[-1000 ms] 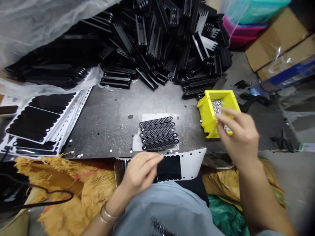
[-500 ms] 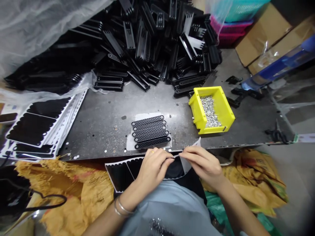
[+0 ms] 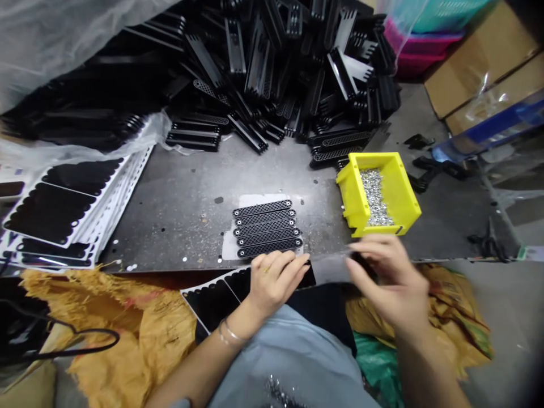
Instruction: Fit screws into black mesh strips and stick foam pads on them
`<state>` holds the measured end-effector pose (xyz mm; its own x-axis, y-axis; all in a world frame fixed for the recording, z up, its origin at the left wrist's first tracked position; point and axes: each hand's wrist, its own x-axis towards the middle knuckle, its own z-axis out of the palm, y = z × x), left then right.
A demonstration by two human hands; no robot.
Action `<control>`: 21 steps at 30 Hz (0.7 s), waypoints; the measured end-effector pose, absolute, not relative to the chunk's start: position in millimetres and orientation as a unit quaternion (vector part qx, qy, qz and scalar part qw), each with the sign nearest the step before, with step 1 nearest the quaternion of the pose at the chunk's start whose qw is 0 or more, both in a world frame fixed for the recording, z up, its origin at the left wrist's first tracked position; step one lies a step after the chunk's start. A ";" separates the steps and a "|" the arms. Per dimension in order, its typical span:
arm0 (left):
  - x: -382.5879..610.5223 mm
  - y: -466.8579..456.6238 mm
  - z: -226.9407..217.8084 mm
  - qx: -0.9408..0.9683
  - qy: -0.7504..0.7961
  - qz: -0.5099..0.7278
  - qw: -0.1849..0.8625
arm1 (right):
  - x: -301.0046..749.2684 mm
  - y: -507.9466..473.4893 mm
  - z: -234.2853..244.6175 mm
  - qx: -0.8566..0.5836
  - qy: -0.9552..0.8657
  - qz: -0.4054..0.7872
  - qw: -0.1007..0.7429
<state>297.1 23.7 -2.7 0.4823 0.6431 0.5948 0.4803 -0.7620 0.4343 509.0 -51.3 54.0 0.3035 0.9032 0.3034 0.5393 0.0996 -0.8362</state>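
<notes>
My left hand (image 3: 274, 280) is closed on a sheet of black stickers (image 3: 215, 303), which has a white scalloped border and lies over my lap below the table edge. Its fingertips are near the sheet's right end. My right hand (image 3: 391, 277) is blurred, lifted off to the right, with thumb and fingers around the end of a pale see-through film (image 3: 331, 267) that stretches toward the sheet. In front of my hands, several black mesh-patterned strips (image 3: 267, 228) lie side by side on a pale pad (image 3: 229, 249). Each strip has a round metal-looking spot at its ends.
A yellow bin (image 3: 406, 195) of small shiny metal pieces (image 3: 376, 195) stands to the right. Black plastic parts (image 3: 255, 62) are heaped at the back. Sticker sheets (image 3: 55, 212) are stacked at left. Scissors (image 3: 488, 243) lie near the table's right end.
My right hand has moved right and up, away from my left hand, and the film now spans the gap between them. My left hand stays on the sheet.
</notes>
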 end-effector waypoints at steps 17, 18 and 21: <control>207.3 65.2 14.2 0.721 0.529 0.291 0.341 | 426.3 42.7 30.5 -0.439 -0.847 0.119 0.274; 207.6 65.2 14.7 0.714 0.534 0.286 0.350 | 424.4 42.9 30.3 -0.441 -0.847 0.117 0.273; 208.8 65.5 16.9 0.685 0.564 0.269 0.376 | 421.7 41.8 31.2 -0.445 -0.846 0.108 0.272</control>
